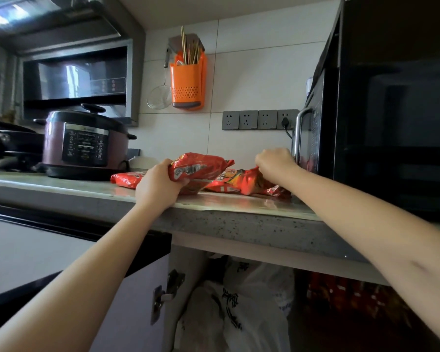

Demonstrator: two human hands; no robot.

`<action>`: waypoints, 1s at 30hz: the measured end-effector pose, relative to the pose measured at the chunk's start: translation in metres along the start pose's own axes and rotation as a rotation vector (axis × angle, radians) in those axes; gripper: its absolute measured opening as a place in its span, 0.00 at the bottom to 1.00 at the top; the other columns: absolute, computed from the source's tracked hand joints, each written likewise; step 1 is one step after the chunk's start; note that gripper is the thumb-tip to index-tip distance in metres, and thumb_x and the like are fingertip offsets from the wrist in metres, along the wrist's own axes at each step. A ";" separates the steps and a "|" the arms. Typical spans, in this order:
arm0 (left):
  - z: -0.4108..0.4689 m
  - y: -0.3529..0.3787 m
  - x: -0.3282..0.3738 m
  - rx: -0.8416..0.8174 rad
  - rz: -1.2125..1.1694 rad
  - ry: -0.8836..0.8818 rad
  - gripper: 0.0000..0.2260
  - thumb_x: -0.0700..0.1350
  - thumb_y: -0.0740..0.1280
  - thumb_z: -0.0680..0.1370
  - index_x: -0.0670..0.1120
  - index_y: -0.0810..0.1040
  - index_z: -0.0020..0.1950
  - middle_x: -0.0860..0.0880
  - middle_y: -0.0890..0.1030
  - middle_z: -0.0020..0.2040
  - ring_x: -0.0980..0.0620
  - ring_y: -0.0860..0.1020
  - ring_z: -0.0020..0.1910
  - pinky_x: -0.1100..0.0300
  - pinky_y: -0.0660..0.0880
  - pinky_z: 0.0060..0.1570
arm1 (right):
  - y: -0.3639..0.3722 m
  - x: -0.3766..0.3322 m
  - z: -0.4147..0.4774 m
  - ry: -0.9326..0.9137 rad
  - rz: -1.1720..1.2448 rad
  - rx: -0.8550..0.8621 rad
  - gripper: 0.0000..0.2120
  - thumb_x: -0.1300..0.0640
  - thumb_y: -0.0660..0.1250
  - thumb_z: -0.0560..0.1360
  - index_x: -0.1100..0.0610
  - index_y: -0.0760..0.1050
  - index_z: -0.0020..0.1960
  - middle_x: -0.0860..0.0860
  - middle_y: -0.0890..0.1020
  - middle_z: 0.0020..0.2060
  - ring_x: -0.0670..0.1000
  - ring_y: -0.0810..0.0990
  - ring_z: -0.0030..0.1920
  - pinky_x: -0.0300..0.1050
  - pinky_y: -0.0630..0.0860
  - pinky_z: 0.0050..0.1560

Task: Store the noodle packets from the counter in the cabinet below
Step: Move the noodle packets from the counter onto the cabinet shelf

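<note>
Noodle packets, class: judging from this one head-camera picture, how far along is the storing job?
Early stage. Done: the cabinet below stands open, white bags inside. In hand: the left hand grips one raised packet; the right hand pinches another packet lying on the counter. Left: a third packet sits untouched, and none shows clearly stored yet.

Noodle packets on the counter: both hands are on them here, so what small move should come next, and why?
Probably lift and lower both. The left hand already grips a raised noodle packet, the right hand pinches another packet lying on the counter, and the cabinet below stands open.
</note>
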State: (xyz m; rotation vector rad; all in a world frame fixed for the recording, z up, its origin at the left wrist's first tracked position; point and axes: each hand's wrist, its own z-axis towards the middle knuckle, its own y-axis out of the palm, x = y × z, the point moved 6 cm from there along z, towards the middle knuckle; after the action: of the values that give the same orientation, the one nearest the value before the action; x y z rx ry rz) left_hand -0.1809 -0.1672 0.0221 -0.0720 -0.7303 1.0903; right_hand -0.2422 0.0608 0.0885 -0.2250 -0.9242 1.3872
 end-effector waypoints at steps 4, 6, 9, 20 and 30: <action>-0.001 -0.002 0.000 0.048 0.021 -0.021 0.15 0.51 0.68 0.74 0.46 0.75 0.58 0.45 0.82 0.51 0.42 0.78 0.49 0.55 0.69 0.40 | -0.028 0.002 -0.004 0.072 0.175 0.153 0.09 0.68 0.59 0.73 0.58 0.73 0.38 0.52 0.74 0.33 0.58 0.80 0.43 0.43 0.67 0.38; -0.003 -0.003 0.000 0.069 0.023 -0.037 0.15 0.51 0.68 0.74 0.46 0.75 0.58 0.45 0.82 0.51 0.42 0.78 0.49 0.55 0.68 0.40 | -0.045 0.000 -0.017 0.069 0.261 0.179 0.10 0.67 0.59 0.73 0.58 0.74 0.36 0.52 0.75 0.32 0.57 0.78 0.39 0.42 0.66 0.35; -0.006 -0.006 0.001 0.096 0.003 -0.054 0.15 0.50 0.68 0.75 0.45 0.75 0.58 0.44 0.82 0.51 0.41 0.78 0.49 0.55 0.67 0.40 | -0.070 -0.014 -0.056 -0.029 0.358 0.150 0.11 0.66 0.57 0.75 0.55 0.71 0.37 0.49 0.74 0.31 0.54 0.75 0.37 0.40 0.62 0.30; -0.044 -0.021 0.012 0.103 -0.077 0.093 0.10 0.43 0.67 0.75 0.44 0.73 0.55 0.43 0.82 0.50 0.42 0.78 0.49 0.53 0.72 0.44 | -0.058 -0.042 -0.155 -0.285 0.336 0.186 0.39 0.33 0.68 0.67 0.55 0.63 0.68 0.52 0.77 0.62 0.53 0.79 0.57 0.50 0.72 0.59; -0.165 -0.061 0.030 0.288 0.062 0.555 0.16 0.51 0.67 0.71 0.45 0.75 0.55 0.45 0.79 0.54 0.45 0.74 0.53 0.52 0.68 0.52 | -0.038 -0.045 -0.243 -0.684 0.093 0.841 0.22 0.54 0.69 0.76 0.56 0.69 0.68 0.54 0.79 0.62 0.53 0.77 0.59 0.48 0.70 0.56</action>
State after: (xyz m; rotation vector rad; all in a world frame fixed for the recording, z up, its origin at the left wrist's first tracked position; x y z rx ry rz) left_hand -0.0318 -0.1243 -0.0652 -0.1450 -0.0721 1.1538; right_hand -0.0477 0.1015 -0.0627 0.8986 -0.7842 1.8586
